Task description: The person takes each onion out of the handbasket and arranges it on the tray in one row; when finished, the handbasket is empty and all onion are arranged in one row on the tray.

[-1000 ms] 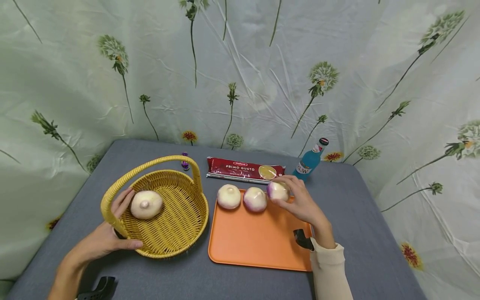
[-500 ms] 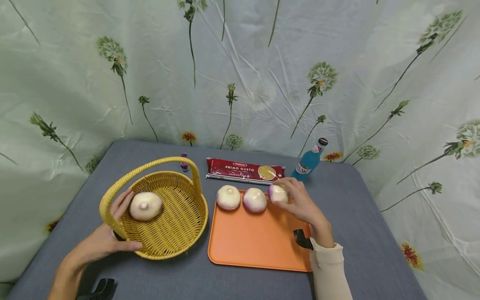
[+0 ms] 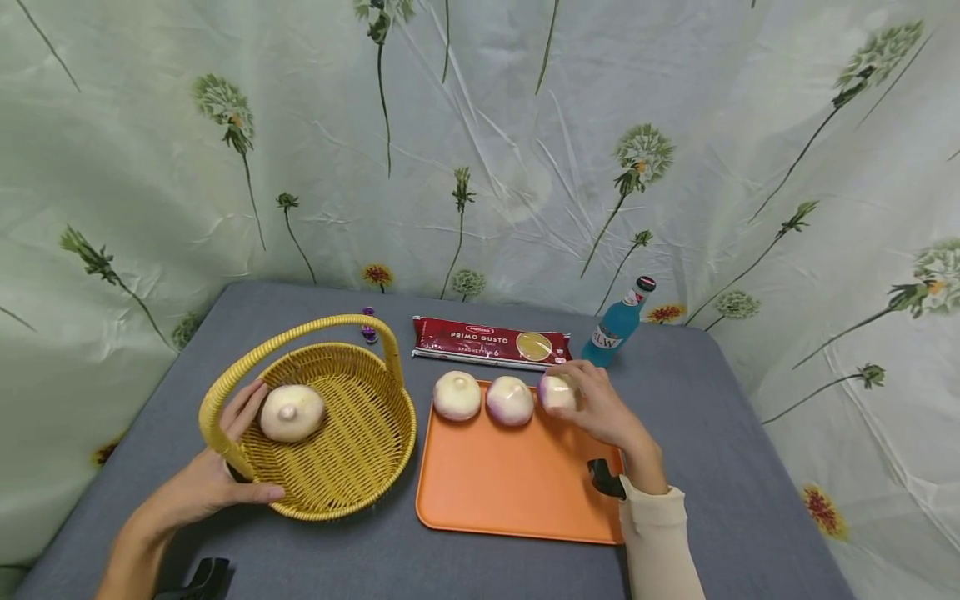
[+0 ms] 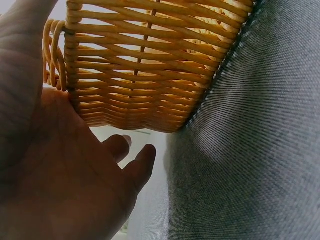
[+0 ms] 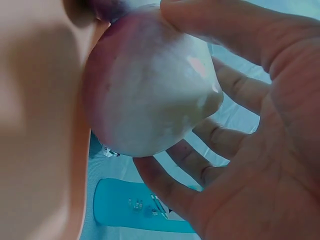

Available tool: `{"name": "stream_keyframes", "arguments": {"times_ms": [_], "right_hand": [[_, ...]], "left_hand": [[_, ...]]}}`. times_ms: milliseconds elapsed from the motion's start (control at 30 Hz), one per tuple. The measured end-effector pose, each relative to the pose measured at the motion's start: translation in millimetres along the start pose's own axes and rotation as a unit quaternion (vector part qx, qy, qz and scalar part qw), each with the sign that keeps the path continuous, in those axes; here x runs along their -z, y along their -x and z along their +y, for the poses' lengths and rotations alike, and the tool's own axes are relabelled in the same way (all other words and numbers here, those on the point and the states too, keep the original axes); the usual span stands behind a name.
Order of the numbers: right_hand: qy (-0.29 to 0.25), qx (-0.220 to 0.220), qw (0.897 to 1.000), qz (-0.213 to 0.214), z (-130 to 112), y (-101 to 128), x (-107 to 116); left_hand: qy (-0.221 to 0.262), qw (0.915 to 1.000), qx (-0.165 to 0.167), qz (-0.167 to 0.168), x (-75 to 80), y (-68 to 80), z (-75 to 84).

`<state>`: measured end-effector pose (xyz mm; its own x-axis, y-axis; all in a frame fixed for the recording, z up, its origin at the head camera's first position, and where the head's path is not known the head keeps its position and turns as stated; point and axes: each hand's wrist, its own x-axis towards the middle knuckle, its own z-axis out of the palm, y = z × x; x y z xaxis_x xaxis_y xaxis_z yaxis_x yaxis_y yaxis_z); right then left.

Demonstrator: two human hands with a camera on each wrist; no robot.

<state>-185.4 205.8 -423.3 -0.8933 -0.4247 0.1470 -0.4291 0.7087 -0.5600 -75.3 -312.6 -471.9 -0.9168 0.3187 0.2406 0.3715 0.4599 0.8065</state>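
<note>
My right hand (image 3: pixel 600 408) holds a white-and-purple turnip (image 3: pixel 557 391) at the far right part of the orange tray (image 3: pixel 517 492). In the right wrist view, its thumb and fingers curve round the turnip (image 5: pixel 150 90), which sits against the tray. Two more turnips, a left one (image 3: pixel 457 396) and a middle one (image 3: pixel 510 401), stand along the tray's far edge. Over at the left, my left hand (image 3: pixel 202 483) grips the side of a yellow wicker basket (image 3: pixel 352 450), its thumb over the near rim. Inside that basket lies another turnip (image 3: pixel 292 413).
Behind the tray lies a red spaghetti packet (image 3: pixel 491 342). A blue bottle (image 3: pixel 617 325) stands upright beyond my right hand. A small purple object (image 3: pixel 369 325) is behind the basket. The grey table (image 3: pixel 720 467) meets a flower-printed curtain (image 3: pixel 480 150) at the back.
The turnip in my right hand has shifted slightly right and down, widening its gap from the middle turnip. My left hand and the basket stay where they were.
</note>
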Motion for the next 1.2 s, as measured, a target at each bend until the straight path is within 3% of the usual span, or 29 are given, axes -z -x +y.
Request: {"name": "stream_keyframes", "arguments": {"times_ms": [533, 1200], "right_hand": [[0.019, -0.03, 0.999, -0.026, -1.6, 0.4, -4.0], [0.039, -0.021, 0.998, -0.039, 1.1, -0.8, -9.4]], "left_hand": [[0.002, 1.0, -0.008, 0.003, -1.1, -0.1, -1.8], [-0.001, 1.0, -0.002, 0.001, -0.9, -0.1, -1.1]]}}
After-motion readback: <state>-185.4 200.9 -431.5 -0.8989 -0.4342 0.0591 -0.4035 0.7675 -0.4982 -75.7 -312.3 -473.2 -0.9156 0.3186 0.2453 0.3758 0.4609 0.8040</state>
